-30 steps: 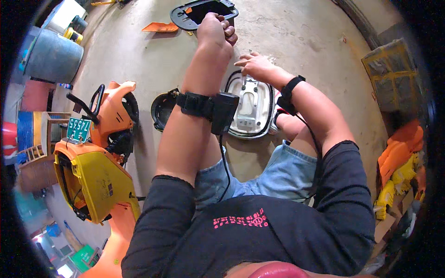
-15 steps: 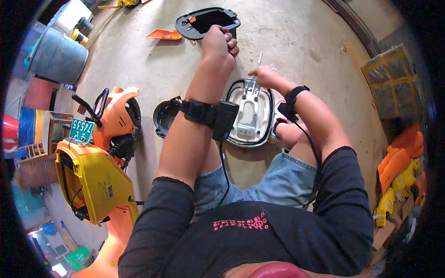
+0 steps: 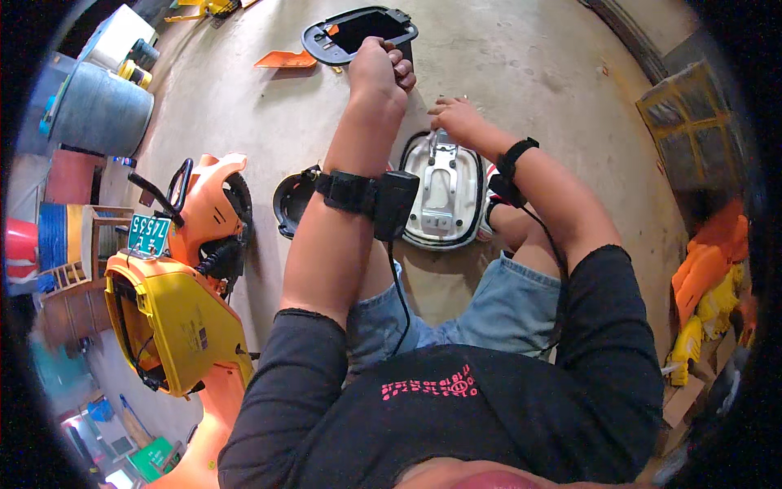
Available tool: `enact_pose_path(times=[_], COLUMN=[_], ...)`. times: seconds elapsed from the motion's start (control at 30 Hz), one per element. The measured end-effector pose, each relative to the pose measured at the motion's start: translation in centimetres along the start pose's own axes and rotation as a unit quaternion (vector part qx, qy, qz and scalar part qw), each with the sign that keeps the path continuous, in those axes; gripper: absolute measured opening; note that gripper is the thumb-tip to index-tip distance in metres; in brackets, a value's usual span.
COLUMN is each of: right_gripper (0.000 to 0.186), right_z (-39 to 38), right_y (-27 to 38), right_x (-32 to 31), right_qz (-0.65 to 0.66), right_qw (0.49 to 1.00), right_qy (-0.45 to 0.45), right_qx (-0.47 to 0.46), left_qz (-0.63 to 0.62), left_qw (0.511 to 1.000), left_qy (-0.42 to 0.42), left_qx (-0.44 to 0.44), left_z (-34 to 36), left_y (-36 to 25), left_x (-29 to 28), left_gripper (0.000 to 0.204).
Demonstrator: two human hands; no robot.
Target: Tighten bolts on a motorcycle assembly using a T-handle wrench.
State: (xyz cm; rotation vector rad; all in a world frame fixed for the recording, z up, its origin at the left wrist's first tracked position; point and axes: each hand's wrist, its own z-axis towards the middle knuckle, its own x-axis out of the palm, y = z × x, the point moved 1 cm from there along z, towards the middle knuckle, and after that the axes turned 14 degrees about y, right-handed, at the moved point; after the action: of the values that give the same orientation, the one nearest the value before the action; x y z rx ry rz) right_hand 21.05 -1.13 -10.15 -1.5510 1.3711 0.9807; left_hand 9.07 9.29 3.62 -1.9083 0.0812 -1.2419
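My left hand [image 3: 379, 69] is raised and closed in a fist above the floor, just in front of a black plastic frame [image 3: 326, 37]. I cannot tell whether the fist holds anything. My right hand [image 3: 456, 118] is lower, at the far end of a white oval shell [image 3: 468, 204] with a metal bracket [image 3: 440, 183] along its middle. Its fingers are pinched on a thin metal piece at the top of the bracket. Both wrists carry black strapped devices with cables. The shell lies on the concrete floor between my knees.
An orange and yellow ride-on toy vehicle [image 3: 175, 269] stands at my left, with a round black part [image 3: 292, 200] beside it. An orange plastic piece [image 3: 285, 59] lies by the black frame. A grey tub [image 3: 98, 110] is far left. Orange and yellow parts [image 3: 709, 285] are piled at right.
My left fist has stayed raised near the black frame. My right hand has shifted on the shell's far end, and the thin rod that stuck up beside it half a second ago no longer shows.
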Motion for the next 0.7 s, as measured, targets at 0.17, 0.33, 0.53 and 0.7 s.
enact_pose_path(times=[0.17,0.33,0.53,0.7], right_gripper=[0.017,0.019,0.028,0.029], right_z=[0.4,2.7,3.0,2.2], right_y=[0.2,-2.2,-2.7,-3.2], right_x=[0.4,2.1,3.2,2.2], right_qz=[0.041,0.228,0.146,0.358], right_qw=[0.987,0.954,0.884,0.912], right_qy=[-0.073,0.038,-0.403,0.006], right_qx=[0.135,0.193,0.185,0.201], left_qz=[-0.003,0.001,-0.008,0.0], left_qw=[1.0,1.0,1.0,1.0], left_qy=[-0.002,-0.006,-0.001,-0.003], left_qx=[-0.006,-0.004,-0.009,0.001], left_z=[0.0,-0.3,-0.3,-0.3], left_y=[-0.3,-0.2,-0.4,-0.3], left_x=[-0.1,0.1,0.2,0.1], left_gripper=[0.013,0.015,0.017,0.017])
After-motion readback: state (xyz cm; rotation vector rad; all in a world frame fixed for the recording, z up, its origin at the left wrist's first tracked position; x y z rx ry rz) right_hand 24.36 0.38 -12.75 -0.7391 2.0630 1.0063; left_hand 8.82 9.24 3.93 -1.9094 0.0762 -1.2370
